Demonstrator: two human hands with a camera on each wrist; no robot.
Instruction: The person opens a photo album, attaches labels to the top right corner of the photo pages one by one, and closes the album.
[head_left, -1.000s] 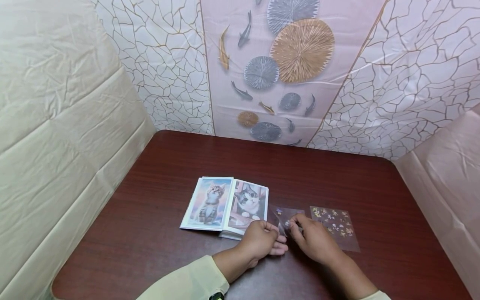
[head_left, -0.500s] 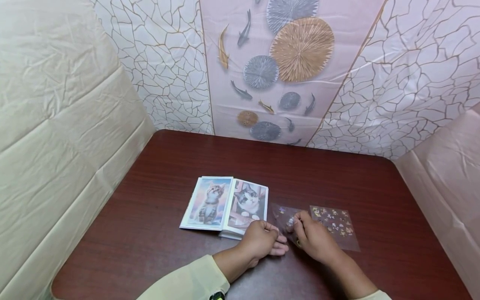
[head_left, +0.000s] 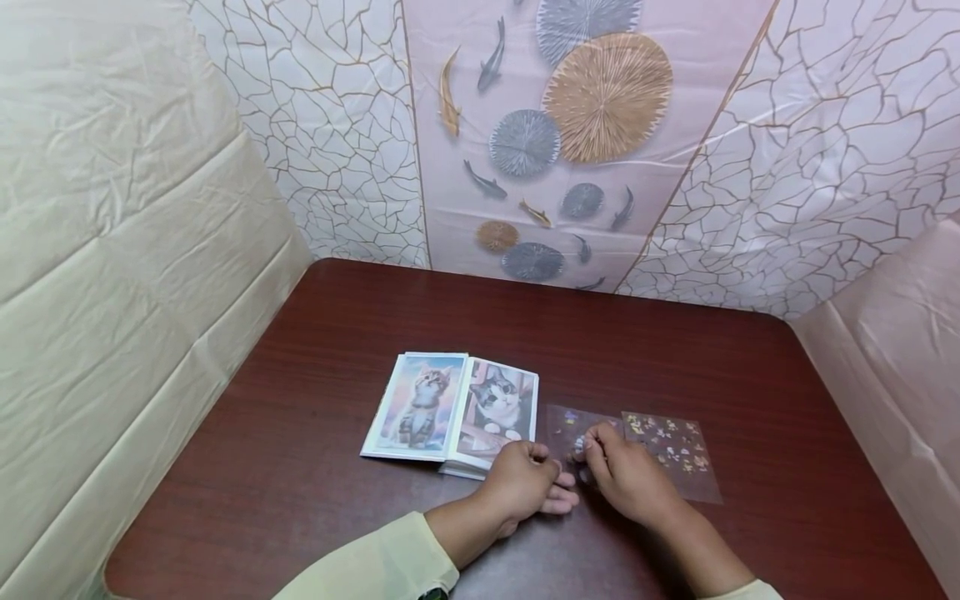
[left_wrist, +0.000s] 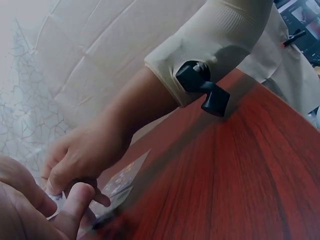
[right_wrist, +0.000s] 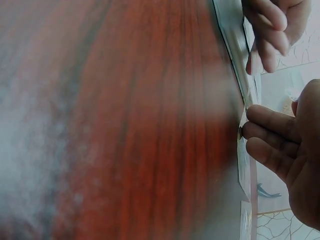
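A clear plastic sheet (head_left: 558,421) with small coloured pieces, which look like stickers, lies right of an open photo album (head_left: 452,412). My left hand (head_left: 521,483) is at the sheet's near left corner, thumb and forefinger closed together on its edge, the other fingers stretched out. My right hand (head_left: 630,475) is over the sheet's right part, forefinger and thumb curled together at its near side; its fingertips are partly hidden. In the right wrist view a small dark speck shows by the right hand's (right_wrist: 295,150) fingertips. The left wrist view shows both hands close together.
A second clear sheet (head_left: 708,483) with many small yellowish and white pieces lies right of the right hand. Everything rests on a dark red-brown wooden table (head_left: 300,517). A patterned cloth (head_left: 360,125) hangs behind it, with pale cloths at both sides.
The clear sheet beside the album shifts and flattens at its left edge, as the right hand moves slightly over it. The left hand stays almost still.
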